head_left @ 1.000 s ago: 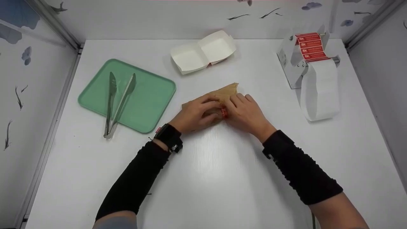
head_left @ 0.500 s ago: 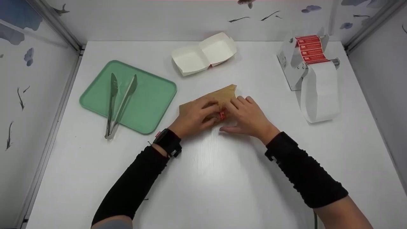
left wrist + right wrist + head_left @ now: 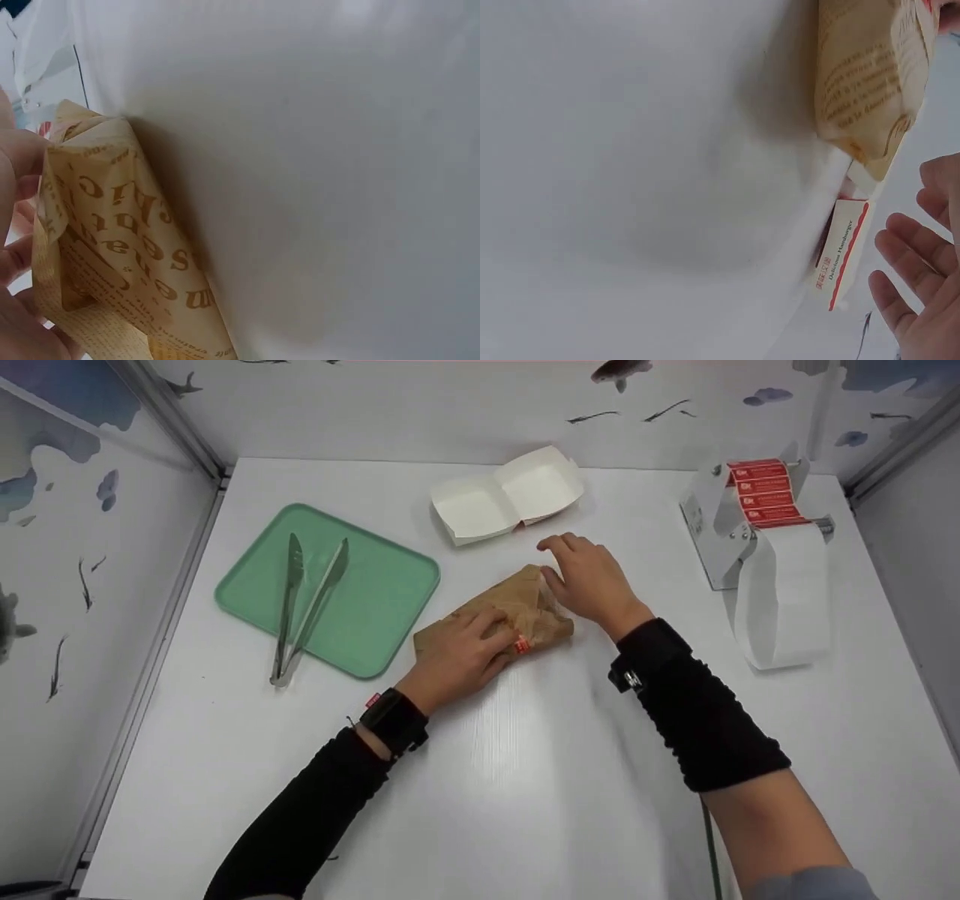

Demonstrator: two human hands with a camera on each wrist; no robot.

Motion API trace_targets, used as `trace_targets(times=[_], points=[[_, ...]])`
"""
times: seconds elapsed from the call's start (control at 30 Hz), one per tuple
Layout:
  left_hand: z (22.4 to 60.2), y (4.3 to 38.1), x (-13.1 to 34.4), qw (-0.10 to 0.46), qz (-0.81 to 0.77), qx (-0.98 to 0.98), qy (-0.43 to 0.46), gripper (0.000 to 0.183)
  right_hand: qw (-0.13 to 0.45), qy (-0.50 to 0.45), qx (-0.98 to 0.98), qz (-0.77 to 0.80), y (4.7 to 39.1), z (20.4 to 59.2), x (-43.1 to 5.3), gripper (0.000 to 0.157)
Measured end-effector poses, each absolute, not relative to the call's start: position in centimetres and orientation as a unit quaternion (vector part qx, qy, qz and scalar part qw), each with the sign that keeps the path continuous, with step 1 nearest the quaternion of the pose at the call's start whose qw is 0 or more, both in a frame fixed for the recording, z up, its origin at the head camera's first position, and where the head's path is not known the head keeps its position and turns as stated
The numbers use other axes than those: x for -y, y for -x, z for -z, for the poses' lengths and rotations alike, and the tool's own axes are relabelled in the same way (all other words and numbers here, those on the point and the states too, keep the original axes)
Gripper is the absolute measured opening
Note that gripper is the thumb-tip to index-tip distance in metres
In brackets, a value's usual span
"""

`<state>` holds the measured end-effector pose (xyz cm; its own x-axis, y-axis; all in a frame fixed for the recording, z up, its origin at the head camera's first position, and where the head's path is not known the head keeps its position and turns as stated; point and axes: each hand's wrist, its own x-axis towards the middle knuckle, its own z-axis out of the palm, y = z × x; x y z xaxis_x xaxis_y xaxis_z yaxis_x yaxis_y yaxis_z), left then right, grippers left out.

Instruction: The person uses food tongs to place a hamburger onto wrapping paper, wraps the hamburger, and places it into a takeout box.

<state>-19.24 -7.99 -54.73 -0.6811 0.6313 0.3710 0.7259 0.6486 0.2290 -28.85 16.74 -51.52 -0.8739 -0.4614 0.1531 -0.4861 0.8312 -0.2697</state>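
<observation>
In the head view, a brown printed paper-wrapped parcel (image 3: 517,596) lies on the white table. A small red sticker (image 3: 522,643) is on its near side. My left hand (image 3: 461,656) rests on the parcel's left and near part, fingers spread over the paper; what lies under the palm is hidden. The left wrist view shows loose folded wrapping paper (image 3: 142,247) beside the fingers. My right hand (image 3: 592,577) is raised beyond the parcel's right end, its fingers loosely bent and holding nothing. In the right wrist view that hand (image 3: 930,277) appears apart from the parcel (image 3: 870,75).
An open white burger box (image 3: 480,506) stands at the back. On the left, metal tongs (image 3: 289,607) lie across a green tray (image 3: 382,600), their hinged end beyond its edge. A label dispenser (image 3: 780,555) with a red-printed sticker roll stands at the right.
My right hand has let go of the wrapper and lifted up and away, uncovering the parcel's right end. The left hand stays on the paper, now lying flatter. The head view has shifted slightly.
</observation>
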Motion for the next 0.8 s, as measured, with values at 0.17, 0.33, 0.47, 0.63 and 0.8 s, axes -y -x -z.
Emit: trace_targets(times=[0.17,0.33,0.47,0.63,0.8], points=[[54.9,18.5,8.5,0.151,0.174,0.904,0.36,0.018,0.009,-0.212,0.971,-0.114,32.4,51.9,-15.9,0.045],[55.2,18.1,9.2,0.158,0.18,0.906,0.349,0.017,-0.036,-0.184,0.979,-0.077,34.6,51.6,-14.8,0.052],[55.3,17.8,9.3,0.159,0.183,0.905,0.351,0.015,-0.061,-0.197,0.976,-0.07,34.9,51.2,-13.3,0.052],[55.4,17.6,9.5,0.157,0.167,0.909,0.348,0.017,-0.074,-0.248,0.962,-0.084,35.0,51.1,-9.5,0.048],[55.5,17.7,9.5,0.16,0.16,0.912,0.343,0.021,-0.093,-0.245,0.961,-0.088,34.9,51.0,-6.5,0.049]])
